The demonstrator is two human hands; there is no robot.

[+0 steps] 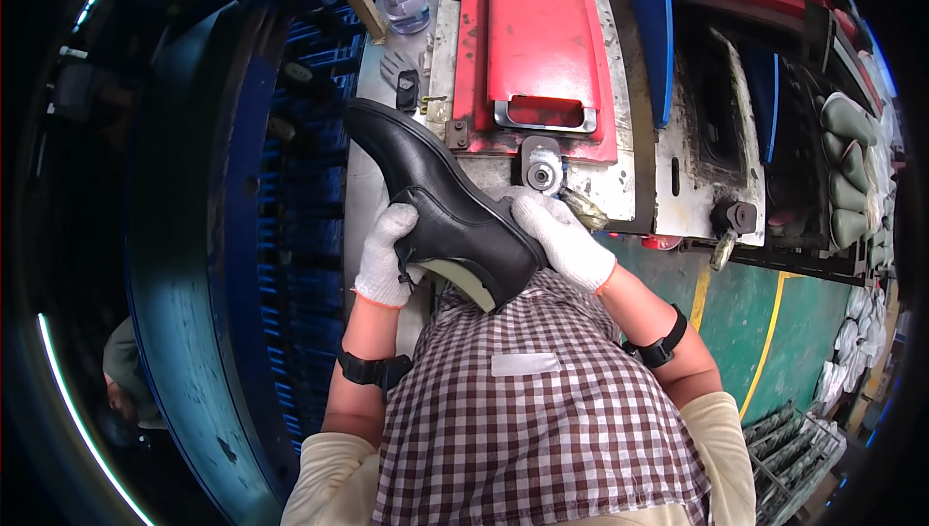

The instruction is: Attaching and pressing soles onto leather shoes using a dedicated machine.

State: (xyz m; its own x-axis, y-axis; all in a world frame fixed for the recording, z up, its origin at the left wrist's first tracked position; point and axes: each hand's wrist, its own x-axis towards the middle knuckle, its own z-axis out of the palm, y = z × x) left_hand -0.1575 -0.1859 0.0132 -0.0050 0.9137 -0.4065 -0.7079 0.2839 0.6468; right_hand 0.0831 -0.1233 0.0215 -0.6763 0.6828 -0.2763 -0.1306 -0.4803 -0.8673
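A black leather shoe (440,202) with a dark sole is held tilted on its side in front of my chest. Its toe points to the far left and its heel lies toward me on the right. Inside the opening a pale lining or insert shows. My left hand (389,253), in a white knit glove, grips the shoe by its laced opening, thumb on the upper. Also gloved in white, my right hand (564,240) clasps the sole side near the heel. Fingers of both hands are partly hidden by the shoe.
Beyond the shoe stands a red machine (547,37) with a front handle and metal latch (541,170). A lilac bottle (404,1) and a grey glove (395,66) lie left of it. Grey-green shoe lasts (847,163) fill a rack at right; a blue conveyor frame (242,236) runs at left.
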